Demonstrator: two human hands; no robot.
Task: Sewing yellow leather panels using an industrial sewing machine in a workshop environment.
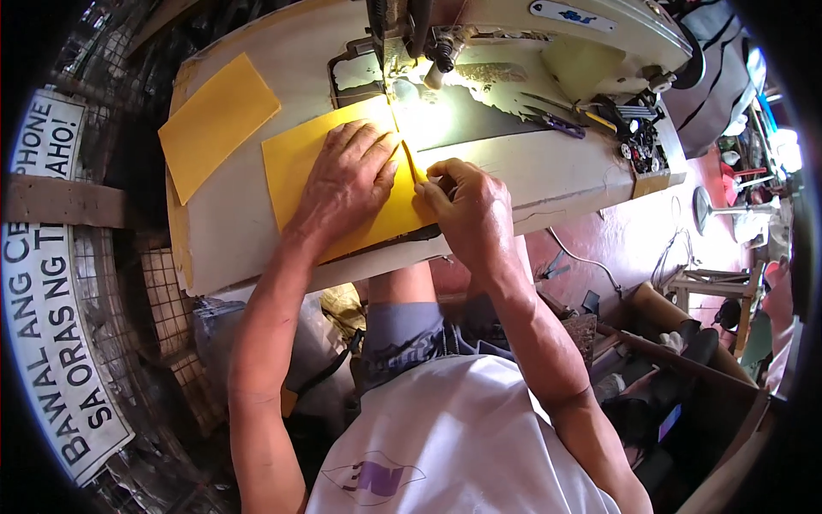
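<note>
A pale tabletop [224, 230] spreads before me, with a cream sewing machine [644, 44] along its far side. My yellow sheet [289, 161] lies flat on the tabletop, its far right corner at the needle area [389, 92]. The likeliest trouble, I judge, is the sheet swinging off line, if one hand drags harder than the other. Its right edge points away from me toward the needle area, the far end leaning slightly left. It looks nearly square with my hand over its middle, so I cannot name a sure long axis. A second sheet [221, 128], also yellow, lies apart at left, plainly oblong, slanting from near left to far right.

My left grip [347, 176] rests palm down on the sheet, fingers extended, grasping nothing; sliding too far forward could put my fingertips in danger. My right grip [467, 204] pinches the sheet's right edge between thumb and forefinger; a hard tug there might pucker it. A narrow dark strip [412, 161] follows that edge from the pinch toward the needle area, and could slip or twist if the pinch loosens. Glare beside it might hide such a drift.
</note>
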